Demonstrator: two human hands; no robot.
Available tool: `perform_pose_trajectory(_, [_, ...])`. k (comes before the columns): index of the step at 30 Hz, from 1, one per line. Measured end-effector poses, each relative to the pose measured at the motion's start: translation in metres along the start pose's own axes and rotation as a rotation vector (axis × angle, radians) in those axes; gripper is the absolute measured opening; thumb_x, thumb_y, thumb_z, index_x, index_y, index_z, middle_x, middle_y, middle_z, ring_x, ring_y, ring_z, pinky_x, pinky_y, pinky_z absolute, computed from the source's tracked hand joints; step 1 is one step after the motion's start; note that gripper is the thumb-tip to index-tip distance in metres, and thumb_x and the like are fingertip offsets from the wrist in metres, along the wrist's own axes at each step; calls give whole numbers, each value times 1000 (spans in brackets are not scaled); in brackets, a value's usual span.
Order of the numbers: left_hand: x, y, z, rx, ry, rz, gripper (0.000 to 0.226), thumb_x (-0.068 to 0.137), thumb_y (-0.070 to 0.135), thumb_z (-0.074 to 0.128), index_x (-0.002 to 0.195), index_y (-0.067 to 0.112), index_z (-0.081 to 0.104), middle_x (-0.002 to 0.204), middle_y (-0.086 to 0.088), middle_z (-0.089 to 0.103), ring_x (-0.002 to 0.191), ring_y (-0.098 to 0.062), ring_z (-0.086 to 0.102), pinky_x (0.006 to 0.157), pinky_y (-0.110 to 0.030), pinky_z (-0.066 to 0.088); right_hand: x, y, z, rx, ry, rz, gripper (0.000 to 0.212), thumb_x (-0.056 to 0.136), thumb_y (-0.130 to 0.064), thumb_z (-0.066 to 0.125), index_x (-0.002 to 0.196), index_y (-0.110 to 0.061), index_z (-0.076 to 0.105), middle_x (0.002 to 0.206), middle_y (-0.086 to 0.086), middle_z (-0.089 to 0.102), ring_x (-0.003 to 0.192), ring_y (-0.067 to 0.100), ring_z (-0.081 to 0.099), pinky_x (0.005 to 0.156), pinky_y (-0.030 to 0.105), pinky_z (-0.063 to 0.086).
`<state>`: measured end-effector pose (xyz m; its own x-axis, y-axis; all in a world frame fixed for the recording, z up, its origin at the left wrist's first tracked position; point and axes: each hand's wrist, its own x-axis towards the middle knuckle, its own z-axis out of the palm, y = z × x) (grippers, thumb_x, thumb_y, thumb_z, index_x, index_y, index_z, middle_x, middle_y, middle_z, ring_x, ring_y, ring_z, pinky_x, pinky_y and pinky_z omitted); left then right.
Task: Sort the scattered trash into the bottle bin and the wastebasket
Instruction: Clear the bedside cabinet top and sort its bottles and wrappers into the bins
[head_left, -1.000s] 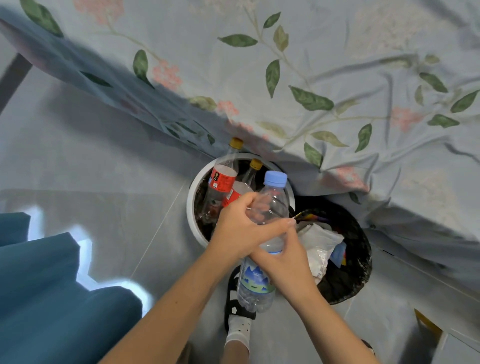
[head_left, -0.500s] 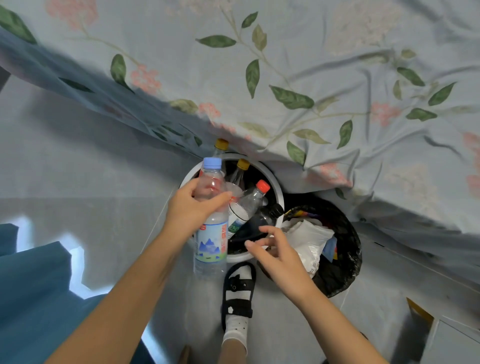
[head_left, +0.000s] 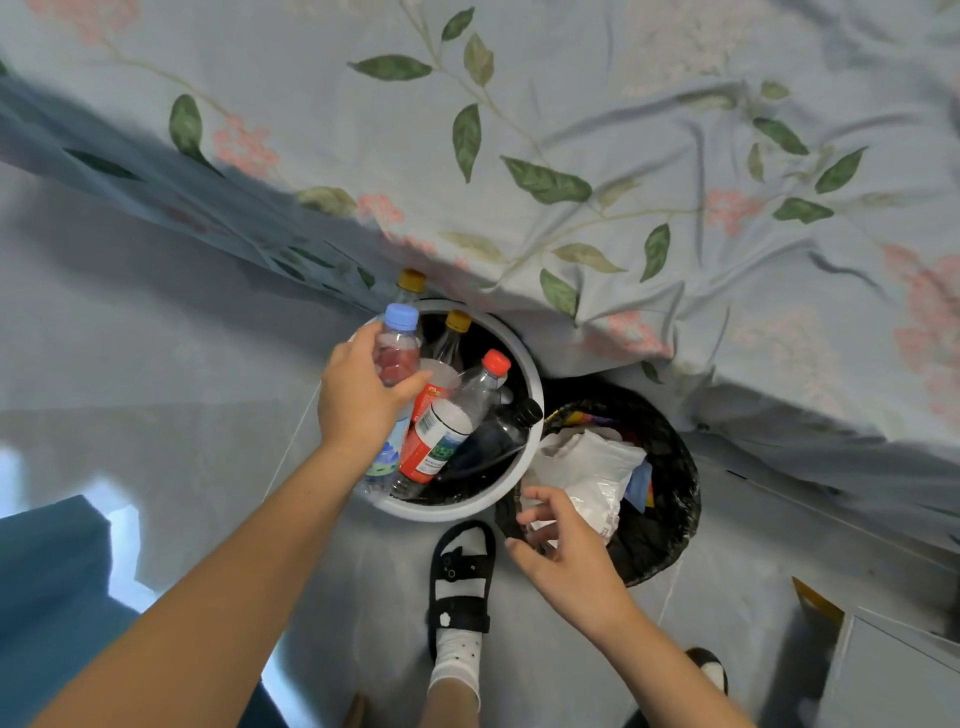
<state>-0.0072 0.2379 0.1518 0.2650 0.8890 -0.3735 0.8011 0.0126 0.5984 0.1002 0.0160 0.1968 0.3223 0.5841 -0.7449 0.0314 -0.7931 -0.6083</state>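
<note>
Head: left hand (head_left: 363, 400) grips bottle (head_left: 396, 353)

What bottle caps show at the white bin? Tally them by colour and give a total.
Blue cap: 1, on the bottle the left hand grips
Yellow caps: 2, the far yellow cap at the rim of the white bin and the near yellow cap inside it
Red cap: 1
Black cap: 1
Total: 5

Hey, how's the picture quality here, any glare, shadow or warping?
Head view: bright window glare on the floor tiles at lower left; the bedsheet shadows the floor beneath its edge; wide-angle warping bends the frame edges; the left hand and bottle bin look sharp.
</note>
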Motion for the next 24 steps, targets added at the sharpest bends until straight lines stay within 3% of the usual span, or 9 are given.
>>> perform_pose_trajectory(4, [6,7,3,109,-23,81,69,69,41,79,129,25,49,107,-7,59,100,-26,56,75,-37,46,3,6,-4,-4,6,10,41,85,-20,65,119,-33,45,101,-10,56,89,6,57,77,14,45])
perform_pose_trajectory(8, [8,6,14,154,-93,128,71,68,43,80,129,24,50,114,-5,60,105,-24,55,78,-37,46,5,10,-11,17,27,19,39,86,-18,64,116,-33,45,100,-7,58,87,11,59,69,10,44])
perform_pose_trajectory(13, [9,12,29,322,-217,124,72,71,44,77,132,21,45,124,-14,51,112,-31,50,79,-38,44,1,17,-20,63,52,5,37,86,-15,63,116,-32,48,100,-5,59,85,9,57,71,11,46])
perform_pose_trajectory(19, [-3,14,33,487,-77,65,79,68,42,80,127,4,44,125,-23,47,116,-38,43,90,-45,43,-12,27,-36,100,92,-2,36,86,-11,61,112,-32,49,97,-7,59,82,7,57,72,11,45])
perform_pose_trajectory(22, [-21,22,34,461,-45,-16,81,65,33,82,123,-2,39,125,-27,44,116,-43,39,95,-44,36,-20,34,-45,121,107,-4,34,86,-11,62,111,-31,49,96,-8,58,84,5,56,73,11,44])
perform_pose_trajectory(24, [-39,34,36,414,-43,19,77,65,30,81,122,-1,39,124,-26,44,114,-41,39,95,-42,34,-26,42,-52,118,118,-5,33,86,-13,62,109,-33,49,97,-10,58,91,7,55,75,13,45])
